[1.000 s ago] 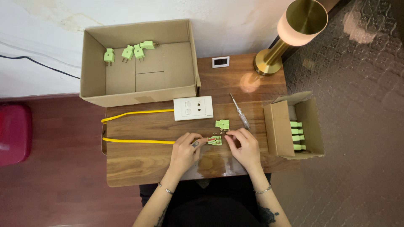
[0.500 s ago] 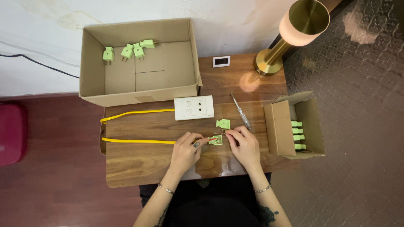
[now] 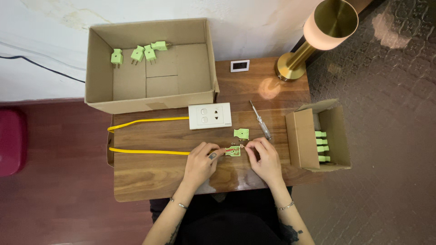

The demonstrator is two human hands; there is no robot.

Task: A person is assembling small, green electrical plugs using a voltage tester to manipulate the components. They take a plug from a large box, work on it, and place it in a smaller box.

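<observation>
The left hand (image 3: 200, 162) is pinching the open green plug half (image 3: 233, 150) between thumb and curled fingers, where the yellow cable (image 3: 145, 151) is running in from nine o'clock. The right hand (image 3: 265, 159) is meeting it at three o'clock, fingertips closed on something too small to tell. The loose plug cover (image 3: 241, 133) is lying at twelve o'clock, beside the screwdriver (image 3: 260, 119), below the white socket (image 3: 210, 115).

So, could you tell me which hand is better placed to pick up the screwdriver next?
Probably the right hand: the screwdriver lies just beyond it, while the left hand steadies the open green plug on the yellow cable.
</observation>
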